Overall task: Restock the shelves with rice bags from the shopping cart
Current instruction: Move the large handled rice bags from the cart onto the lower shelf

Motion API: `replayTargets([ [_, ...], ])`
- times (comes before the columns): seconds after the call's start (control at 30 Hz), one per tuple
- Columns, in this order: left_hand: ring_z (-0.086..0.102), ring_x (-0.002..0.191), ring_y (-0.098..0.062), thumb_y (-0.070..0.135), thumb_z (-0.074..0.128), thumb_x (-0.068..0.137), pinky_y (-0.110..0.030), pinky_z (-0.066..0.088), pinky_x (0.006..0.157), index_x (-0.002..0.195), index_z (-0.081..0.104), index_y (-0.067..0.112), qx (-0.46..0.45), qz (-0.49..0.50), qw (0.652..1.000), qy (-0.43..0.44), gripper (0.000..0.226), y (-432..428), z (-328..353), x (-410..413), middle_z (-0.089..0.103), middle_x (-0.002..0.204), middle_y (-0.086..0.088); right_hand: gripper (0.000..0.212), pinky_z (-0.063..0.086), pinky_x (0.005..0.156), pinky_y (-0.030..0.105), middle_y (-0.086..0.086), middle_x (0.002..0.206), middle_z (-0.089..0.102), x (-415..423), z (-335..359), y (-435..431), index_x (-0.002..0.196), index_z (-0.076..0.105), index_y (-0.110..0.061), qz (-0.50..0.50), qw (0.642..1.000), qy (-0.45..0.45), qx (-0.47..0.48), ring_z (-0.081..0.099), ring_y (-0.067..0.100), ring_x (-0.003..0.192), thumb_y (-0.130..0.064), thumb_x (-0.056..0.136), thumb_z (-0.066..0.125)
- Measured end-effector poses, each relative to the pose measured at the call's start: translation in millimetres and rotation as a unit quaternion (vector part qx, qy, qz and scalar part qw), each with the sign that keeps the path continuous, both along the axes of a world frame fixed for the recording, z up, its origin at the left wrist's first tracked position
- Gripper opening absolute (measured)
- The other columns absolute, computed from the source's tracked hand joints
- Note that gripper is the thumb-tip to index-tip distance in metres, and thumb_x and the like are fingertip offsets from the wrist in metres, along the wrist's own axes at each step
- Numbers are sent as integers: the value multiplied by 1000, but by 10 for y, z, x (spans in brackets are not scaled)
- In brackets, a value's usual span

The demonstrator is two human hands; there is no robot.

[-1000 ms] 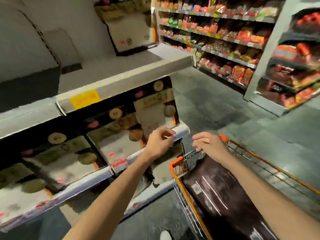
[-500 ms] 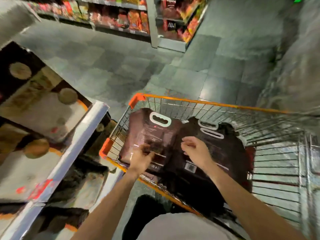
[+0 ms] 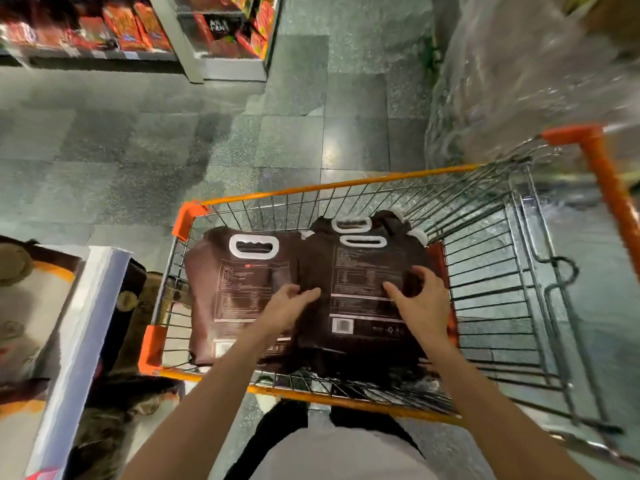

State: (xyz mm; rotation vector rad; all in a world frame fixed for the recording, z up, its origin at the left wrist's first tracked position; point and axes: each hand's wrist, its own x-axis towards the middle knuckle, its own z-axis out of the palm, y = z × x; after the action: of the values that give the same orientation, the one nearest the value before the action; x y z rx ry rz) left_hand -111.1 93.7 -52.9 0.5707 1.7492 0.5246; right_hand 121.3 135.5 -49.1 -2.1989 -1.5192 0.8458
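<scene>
Above the grey floor (image 3: 138, 150), left hand (image 3: 291, 306) and right hand (image 3: 420, 306), lately at the shelf (image 3: 79, 323), now rest apart on the cart's (image 3: 332, 184) right rice bag (image 3: 360, 271), grip unclear: another pickup starts.
</scene>
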Motion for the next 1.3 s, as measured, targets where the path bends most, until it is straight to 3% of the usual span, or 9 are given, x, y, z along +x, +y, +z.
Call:
replayTargets([
  [0.1,50,107,-18,40,73,86,-30,43,79,135,46,13,-41,54,997,-35,62,98,-58,120,54,127,-5,86,42,104,46,9,133,50,200,-106,22,135,50,-16,-20,997,-16,-78,45,29,126,-66,69,73],
  [0.23,56,104,-19,44,82,75,-37,45,92,106,65,10,-77,58,993,-75,49,142,-188,69,64,116,-3,108,37,110,49,15,143,41,341,-191,100,145,39,-11,-25,989,-7,-143,39,34,133,-76,64,69],
  [0.33,68,105,-19,53,90,55,-41,48,104,106,72,10,-78,42,989,-115,69,169,-176,84,76,105,-1,113,38,109,49,15,143,39,415,-217,151,146,39,-11,-16,986,5,-163,40,36,132,-80,61,67],
  [0.5,73,96,-22,32,85,73,-39,56,94,106,72,7,-48,41,988,-142,44,149,-149,252,77,98,-6,130,40,109,49,12,142,46,590,-323,200,144,40,-15,-36,978,42,-201,45,33,130,-93,43,62],
  [0.67,72,95,-17,28,86,72,-30,59,80,115,66,17,-6,27,992,-127,49,108,-192,315,75,107,-2,144,45,106,43,6,136,57,553,-441,86,142,42,-10,-151,939,201,-235,57,27,122,-85,24,77],
  [0.9,72,100,-24,46,93,48,-43,55,96,121,65,8,-53,57,984,-162,87,138,-123,227,76,107,-7,119,49,100,43,5,127,61,494,-369,10,133,50,-9,-121,963,164,-176,59,27,115,-82,43,76],
  [1.07,74,94,-22,34,82,75,-36,58,84,108,70,10,-75,23,978,-194,43,66,49,240,77,100,-7,81,52,94,43,3,114,65,452,-137,-42,124,55,-10,-106,973,157,-129,62,26,106,-61,65,80],
  [1.17,72,102,-25,31,82,72,-38,57,90,113,69,11,-34,43,977,-207,47,-36,188,178,76,107,-9,73,51,92,40,0,108,62,371,43,-35,122,53,-13,-82,977,171,-97,61,23,102,-56,70,79],
  [1.3,74,91,-21,25,80,77,-30,60,74,112,69,11,33,55,983,-174,40,-118,462,-47,76,104,-8,60,47,85,32,-2,106,62,122,265,2,116,55,-13,-34,974,217,-63,58,17,99,-49,75,78],
])
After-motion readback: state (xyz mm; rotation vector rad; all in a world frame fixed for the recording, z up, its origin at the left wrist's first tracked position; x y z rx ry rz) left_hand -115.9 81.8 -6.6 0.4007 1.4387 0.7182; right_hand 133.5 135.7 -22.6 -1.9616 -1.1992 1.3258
